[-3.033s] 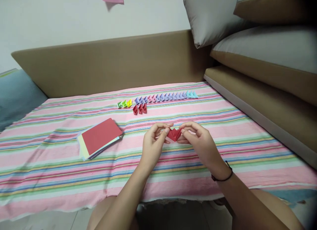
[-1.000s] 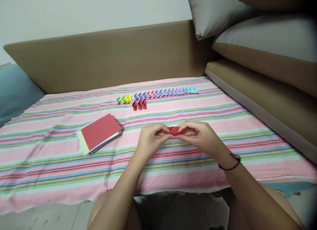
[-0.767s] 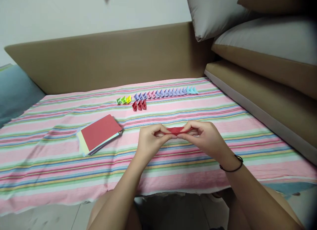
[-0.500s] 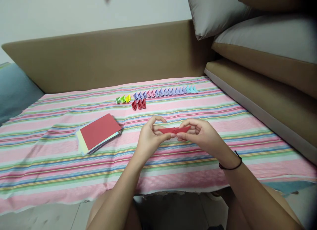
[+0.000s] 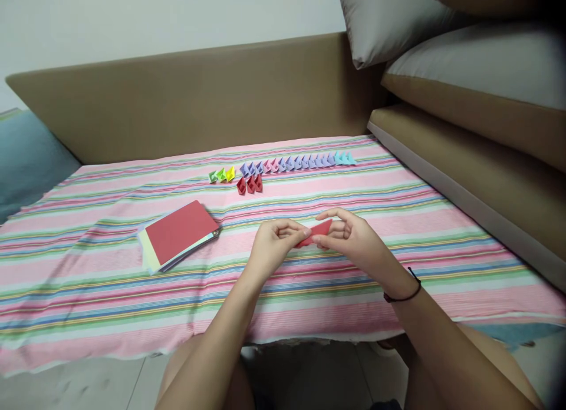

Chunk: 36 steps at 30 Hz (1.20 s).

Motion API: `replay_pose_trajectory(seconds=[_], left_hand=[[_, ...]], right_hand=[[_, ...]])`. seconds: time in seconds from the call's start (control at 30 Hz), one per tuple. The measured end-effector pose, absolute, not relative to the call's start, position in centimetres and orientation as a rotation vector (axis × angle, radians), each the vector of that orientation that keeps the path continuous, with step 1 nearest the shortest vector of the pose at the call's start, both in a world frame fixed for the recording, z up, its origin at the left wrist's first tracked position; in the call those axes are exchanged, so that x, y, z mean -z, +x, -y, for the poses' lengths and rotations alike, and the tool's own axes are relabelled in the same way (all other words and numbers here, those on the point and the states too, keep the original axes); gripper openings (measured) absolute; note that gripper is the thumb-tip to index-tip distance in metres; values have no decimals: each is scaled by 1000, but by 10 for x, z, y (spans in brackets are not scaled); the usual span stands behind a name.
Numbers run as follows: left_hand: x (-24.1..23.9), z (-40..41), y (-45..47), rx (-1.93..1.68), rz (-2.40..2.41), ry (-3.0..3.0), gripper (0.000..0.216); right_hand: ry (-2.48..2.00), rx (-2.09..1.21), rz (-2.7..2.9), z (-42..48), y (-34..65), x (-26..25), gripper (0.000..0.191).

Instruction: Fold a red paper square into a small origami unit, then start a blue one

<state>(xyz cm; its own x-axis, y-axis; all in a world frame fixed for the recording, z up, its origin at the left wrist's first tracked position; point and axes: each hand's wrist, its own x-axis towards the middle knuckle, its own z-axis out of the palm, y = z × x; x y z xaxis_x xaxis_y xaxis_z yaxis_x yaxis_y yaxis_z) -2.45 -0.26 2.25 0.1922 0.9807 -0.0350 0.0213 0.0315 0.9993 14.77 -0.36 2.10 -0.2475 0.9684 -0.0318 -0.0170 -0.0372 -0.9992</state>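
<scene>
Over striped cloth (image 5: 110, 292), sharp-cornered folded red paper (image 5: 322, 228) in the pinch of left hand (image 5: 273, 244) and right hand (image 5: 359, 240).

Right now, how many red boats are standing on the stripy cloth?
3, in front of the pastel row: left red boat slightly apart, middle red boat and right red boat close together. None looks hidden; I left out the held red paper.
</scene>
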Motion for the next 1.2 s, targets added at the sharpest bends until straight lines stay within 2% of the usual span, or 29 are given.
replay_pose_trajectory(seconds=[0.13, 0.27, 0.57, 0.87, 1.2], left_hand=[[-18, 1, -24, -1214, -1148, 1159, 21], [-18, 2, -20, -1240, -1153, 1165, 20], [-20, 4, -18, -1019, -1088, 1039, 27], [-24, 1, -23, -917, -1088, 983, 30], [-20, 3, -19, -1005, -1078, 1225, 29]], right_hand=[[-1045, -1521, 1167, 1, 146, -19, 29], [-1039, -1574, 1227, 2, 140, -15, 29], [-1091, -1395, 1281, 3, 135, -9, 35], [-1056, -1531, 1308, 1, 140, -12, 36], [-1140, -1092, 1591, 9, 135, -11, 29]])
